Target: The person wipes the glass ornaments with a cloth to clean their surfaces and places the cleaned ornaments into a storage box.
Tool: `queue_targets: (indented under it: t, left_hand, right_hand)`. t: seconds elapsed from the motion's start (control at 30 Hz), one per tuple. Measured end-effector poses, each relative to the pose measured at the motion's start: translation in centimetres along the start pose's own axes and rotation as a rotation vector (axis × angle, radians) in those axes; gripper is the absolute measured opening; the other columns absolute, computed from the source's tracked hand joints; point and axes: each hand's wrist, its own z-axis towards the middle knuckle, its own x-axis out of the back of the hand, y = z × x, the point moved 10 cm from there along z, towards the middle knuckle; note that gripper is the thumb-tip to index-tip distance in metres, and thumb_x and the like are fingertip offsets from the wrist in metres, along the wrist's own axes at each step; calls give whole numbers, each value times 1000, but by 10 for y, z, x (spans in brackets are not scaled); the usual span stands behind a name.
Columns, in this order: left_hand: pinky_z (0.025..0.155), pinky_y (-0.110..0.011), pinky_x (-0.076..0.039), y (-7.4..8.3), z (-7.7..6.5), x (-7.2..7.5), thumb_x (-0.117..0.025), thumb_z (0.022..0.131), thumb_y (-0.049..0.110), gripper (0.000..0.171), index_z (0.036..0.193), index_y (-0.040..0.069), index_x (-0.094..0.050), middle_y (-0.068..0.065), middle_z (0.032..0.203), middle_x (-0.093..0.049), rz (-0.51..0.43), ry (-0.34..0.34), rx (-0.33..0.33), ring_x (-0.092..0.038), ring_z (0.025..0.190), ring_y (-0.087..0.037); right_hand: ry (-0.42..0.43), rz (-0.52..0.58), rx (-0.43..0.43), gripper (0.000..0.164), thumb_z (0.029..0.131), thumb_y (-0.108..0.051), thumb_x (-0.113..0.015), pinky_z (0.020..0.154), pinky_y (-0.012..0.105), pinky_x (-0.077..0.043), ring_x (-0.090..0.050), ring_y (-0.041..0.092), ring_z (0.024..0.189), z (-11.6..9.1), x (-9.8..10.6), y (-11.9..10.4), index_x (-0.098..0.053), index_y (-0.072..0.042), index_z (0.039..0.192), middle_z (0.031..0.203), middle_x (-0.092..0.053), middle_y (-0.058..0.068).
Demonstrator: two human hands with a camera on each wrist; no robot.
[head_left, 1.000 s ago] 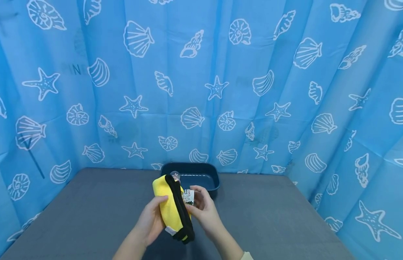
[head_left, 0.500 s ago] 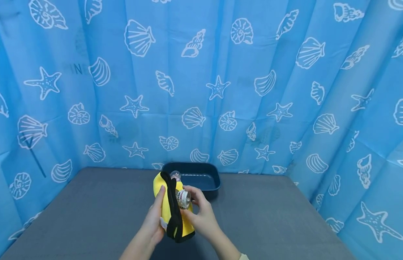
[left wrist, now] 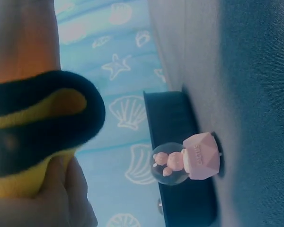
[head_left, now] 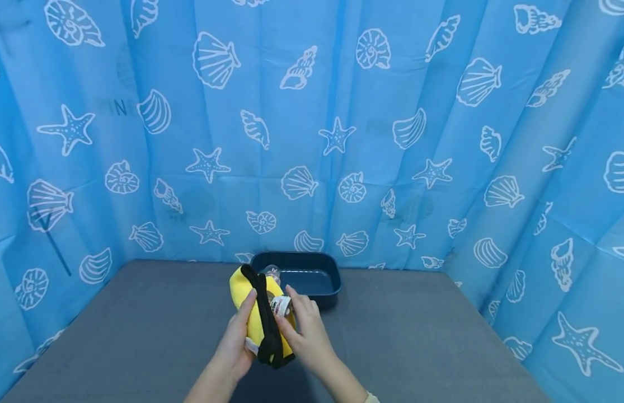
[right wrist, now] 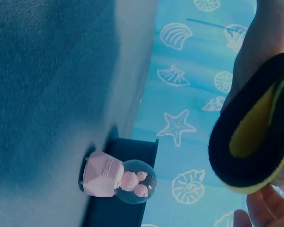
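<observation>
My left hand grips a folded yellow cloth with thick black edging, thumb on its yellow face. A small white tag hangs from the cloth's lower left. My right hand pinches a small bottle with a white printed label against the cloth's right side; part of the bottle is hidden by the fingers and cloth. In the left wrist view the black edging makes a rounded fold, with left fingers below it. In the right wrist view the cloth shows above the right fingertips.
Beyond the hands, a dark blue rectangular bin stands at the table's back edge. A pink-based snow globe with pink cactus figures stands in front of it, partly covered by the cloth in the head view. A blue seashell-print curtain surrounds the grey tabletop.
The bottle has turned and shifted left, closer into the cloth, with the right hand following. The cloth has rotated in the left hand, and its black edging faces up more.
</observation>
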Motion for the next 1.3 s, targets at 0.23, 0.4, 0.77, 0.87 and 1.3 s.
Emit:
queue_targets:
  t: [0.23, 0.4, 0.77, 0.87, 1.3]
  left_hand:
    - [81, -26, -51, 1, 0, 0, -62, 93, 46, 64, 130, 3, -34, -3, 100, -55, 57, 15, -22, -61, 88, -13]
    - [80, -27, -48, -1, -1, 5, -58, 91, 57, 70, 131, 4, -37, -1, 101, -58, 69, 74, -1, -58, 88, -13]
    - [80, -30, -55, 2, -2, 10, -57, 91, 59, 70, 130, 3, -38, 2, 93, -67, 22, 58, 31, -67, 85, -12]
    - [79, -31, -55, 3, -2, 14, -59, 90, 57, 72, 129, 1, -37, 0, 93, -67, 52, 76, 18, -67, 84, -13]
    - [77, -26, -53, 9, -1, 0, -53, 92, 60, 64, 124, 6, -45, 0, 95, -64, 87, -44, -11, -65, 85, -12]
  right_hand:
    - [-23, 56, 34, 55, 94, -25, -66, 91, 42, -48, -48, 22, 106, -1, 0, 1, -47, -5, 142, 132, -56, 9]
    - [-22, 88, 87, 51, 92, -18, -68, 92, 40, -47, -49, 20, 106, -3, 1, -1, -51, -7, 139, 132, -58, 5]
    - [-92, 364, 81, 50, 96, -16, -62, 85, 29, -49, -52, 18, 100, -3, 8, 4, -46, 1, 140, 120, -59, 16]
    - [-115, 531, -31, 50, 98, -18, -57, 87, 27, -50, -54, 20, 101, -2, 8, 13, -42, 4, 141, 122, -56, 19]
    - [-55, 626, -197, 46, 99, -19, -55, 80, 29, -47, -52, 19, 95, 2, 15, 24, -47, 8, 135, 112, -58, 12]
